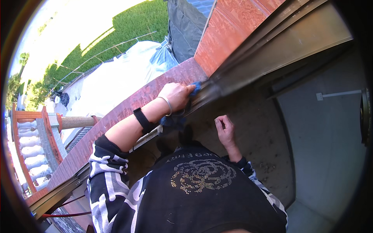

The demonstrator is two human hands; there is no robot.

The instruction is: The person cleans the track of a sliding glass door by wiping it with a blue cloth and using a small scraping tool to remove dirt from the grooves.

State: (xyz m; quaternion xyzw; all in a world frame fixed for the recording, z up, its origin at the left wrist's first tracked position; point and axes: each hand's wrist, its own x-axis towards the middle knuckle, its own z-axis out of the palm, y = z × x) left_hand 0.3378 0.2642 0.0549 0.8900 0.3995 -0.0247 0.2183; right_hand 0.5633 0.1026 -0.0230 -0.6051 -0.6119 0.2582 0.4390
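My left hand (176, 96) grips a blue cloth (195, 88) and presses it into the corner of a metal window frame (212, 87). Part of the cloth hangs below the hand, in shadow. Just beyond lies the reddish stone-look sill (145, 97). A metal bangle (166, 104) and a black band (142, 120) circle that wrist and forearm. Lower and to the right, my right hand (225, 131) hovers above the dim floor with loosely curled fingers, and nothing shows in it.
A brown metal frame (291, 46) runs up to the right, beside a red outer wall panel (233, 32). Outside and below are white sheeting (116, 75), a balustrade (30, 148) and green plants (142, 20). A pale wall (326, 145) stands at right. The floor (247, 116) is dark.
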